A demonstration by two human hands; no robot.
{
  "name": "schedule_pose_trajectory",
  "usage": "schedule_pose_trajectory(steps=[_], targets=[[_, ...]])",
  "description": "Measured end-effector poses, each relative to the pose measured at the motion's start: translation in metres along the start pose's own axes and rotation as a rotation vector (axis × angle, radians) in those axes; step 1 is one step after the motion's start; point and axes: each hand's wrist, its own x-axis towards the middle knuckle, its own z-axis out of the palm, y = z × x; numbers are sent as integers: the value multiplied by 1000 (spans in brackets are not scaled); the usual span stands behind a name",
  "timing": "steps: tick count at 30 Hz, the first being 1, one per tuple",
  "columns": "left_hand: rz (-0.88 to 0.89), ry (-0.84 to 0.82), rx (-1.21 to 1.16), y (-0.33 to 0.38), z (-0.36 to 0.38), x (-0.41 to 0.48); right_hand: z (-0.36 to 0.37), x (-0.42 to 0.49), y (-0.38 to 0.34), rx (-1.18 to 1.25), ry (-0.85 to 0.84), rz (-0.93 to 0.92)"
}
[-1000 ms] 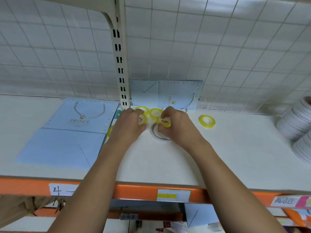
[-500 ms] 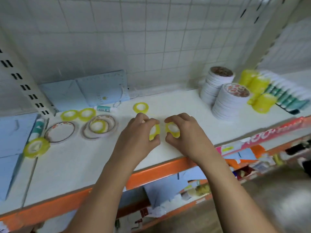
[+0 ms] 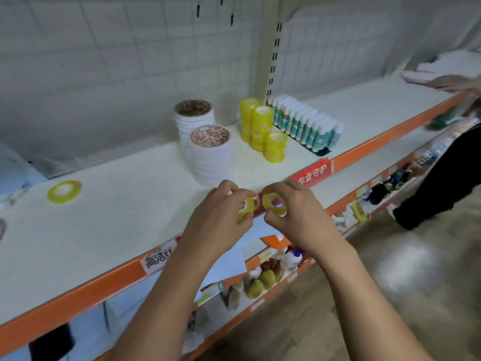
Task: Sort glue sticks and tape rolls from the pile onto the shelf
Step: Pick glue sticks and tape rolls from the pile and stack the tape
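Left hand (image 3: 218, 221) and right hand (image 3: 295, 217) each pinch a yellow tape roll (image 3: 273, 204), carried from the pile towards the shelf's (image 3: 130, 199) yellow stacks (image 3: 263, 126)

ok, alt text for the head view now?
Left hand pinches one small yellow tape roll, right hand a second roll, over the orange shelf edge. Behind stand white tape stacks, yellow tape stacks and a row of glue sticks; one loose yellow roll lies far left.
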Motion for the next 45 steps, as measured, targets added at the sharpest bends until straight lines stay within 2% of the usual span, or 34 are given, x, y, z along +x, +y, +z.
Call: schedule_pose_trajectory(steps=[8,18,27,33,40,45], targets=[[-31,-6,9,45,42,49,-31,20,73,7,-5,11],[-34,122,47,36,44,109,-41,84,83,12,-28,-63],[-37,154,154,25,43,148,-47,158,82,-9,23,-116],[-106,232,220,27,37,166,-40,192,94,38,-54,-158],[-209,260,177,43,38,188,-45,209,110,96,-199,-284],[-277,306,153,59,40,203,-60,221,129,93,-347,-232]])
